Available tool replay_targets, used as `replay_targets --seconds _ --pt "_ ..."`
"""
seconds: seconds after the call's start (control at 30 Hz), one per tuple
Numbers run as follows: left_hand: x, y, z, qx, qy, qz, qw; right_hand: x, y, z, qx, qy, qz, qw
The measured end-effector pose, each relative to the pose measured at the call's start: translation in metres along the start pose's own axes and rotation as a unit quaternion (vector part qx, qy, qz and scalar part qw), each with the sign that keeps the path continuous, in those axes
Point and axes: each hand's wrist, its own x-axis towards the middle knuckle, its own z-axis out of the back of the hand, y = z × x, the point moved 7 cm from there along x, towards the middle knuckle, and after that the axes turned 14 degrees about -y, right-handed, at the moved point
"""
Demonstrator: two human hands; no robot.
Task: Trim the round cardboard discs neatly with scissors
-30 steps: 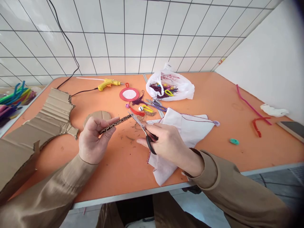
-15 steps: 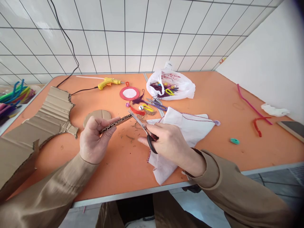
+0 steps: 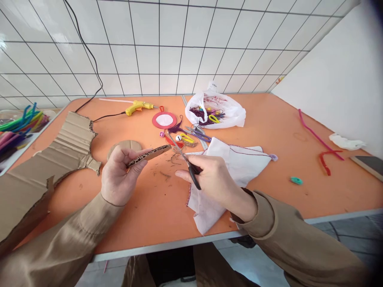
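Pinched in my left hand [image 3: 121,173] is a piece of corrugated cardboard [image 3: 152,154], tilted so its ridged cut edge faces up. My right hand [image 3: 214,175] grips a pair of scissors [image 3: 191,169] by the black handles, blades pointing up and left beside the far end of the cardboard. The blades look closed together. Behind my left hand lies a round cardboard disc [image 3: 127,146], partly covered by my fingers. A white cloth [image 3: 236,161] with dark red edge stitching spreads under and beyond my right hand. Brown scraps [image 3: 163,174] are scattered between the hands.
A large torn cardboard sheet [image 3: 36,177] covers the left side. At the back lie a yellow glue gun [image 3: 139,107], a red-rimmed disc [image 3: 164,120], purple-handled scissors [image 3: 201,134] and a white plastic bag [image 3: 233,113] of trinkets. Pipe cleaners [image 3: 318,133] and a phone [image 3: 369,165] are at right.
The scissors have shifted slightly right, away from the cardboard's tip, and their blades have swung more upright. My left hand keeps its hold. The whole view has dipped slightly.
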Motion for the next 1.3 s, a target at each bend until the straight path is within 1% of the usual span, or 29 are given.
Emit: replay_targets --seconds 0.1,0.17,0.2,0.27,0.3,0.37,0.43,0.5,0.6,0.67,0.83,0.93,1.03,1.3 --pt "0.003 0.005 0.0 -0.045 -0.005 0.031 0.999 0.003 -0.01 0.0 0.045 -0.003 -0.058 0.997" --pt "0.005 0.01 -0.002 -0.099 0.0 0.078 0.992 0.006 -0.01 0.001 0.059 0.004 -0.064 0.996" --pt "0.005 0.014 -0.004 -0.129 0.007 0.113 0.985 0.007 -0.008 0.003 0.065 0.013 -0.053 0.996" --pt "0.004 0.023 -0.009 -0.177 0.031 0.199 0.963 0.008 0.0 0.004 0.075 0.043 -0.008 0.996" --pt "0.002 0.028 -0.012 -0.192 0.05 0.245 0.949 0.009 0.004 0.005 0.092 0.059 0.014 0.994" --pt "-0.005 0.034 -0.018 -0.208 0.096 0.326 0.917 0.009 0.01 0.008 0.104 0.071 0.058 0.99" --pt "-0.011 0.037 -0.022 -0.224 0.131 0.38 0.888 0.008 0.013 0.009 0.103 0.074 0.109 0.986" --pt "-0.016 0.036 -0.025 -0.246 0.145 0.408 0.867 0.005 0.016 0.008 0.097 0.072 0.158 0.98" --pt "-0.02 0.033 -0.029 -0.273 0.148 0.433 0.846 0.0 0.021 0.007 0.082 0.048 0.216 0.972" --pt "-0.022 0.032 -0.032 -0.286 0.152 0.443 0.836 -0.002 0.023 0.006 0.064 0.026 0.239 0.968" --pt "-0.023 0.026 -0.038 -0.341 0.196 0.434 0.811 -0.005 0.026 0.006 0.028 -0.009 0.274 0.961" --pt "-0.024 0.023 -0.04 -0.364 0.219 0.433 0.795 -0.006 0.028 0.005 0.002 -0.017 0.292 0.956" --pt "-0.027 0.023 -0.041 -0.365 0.224 0.441 0.788 -0.007 0.028 0.004 -0.007 -0.014 0.29 0.957" --pt "-0.03 0.022 -0.043 -0.361 0.234 0.447 0.784 -0.009 0.035 0.005 -0.019 -0.028 0.304 0.952"
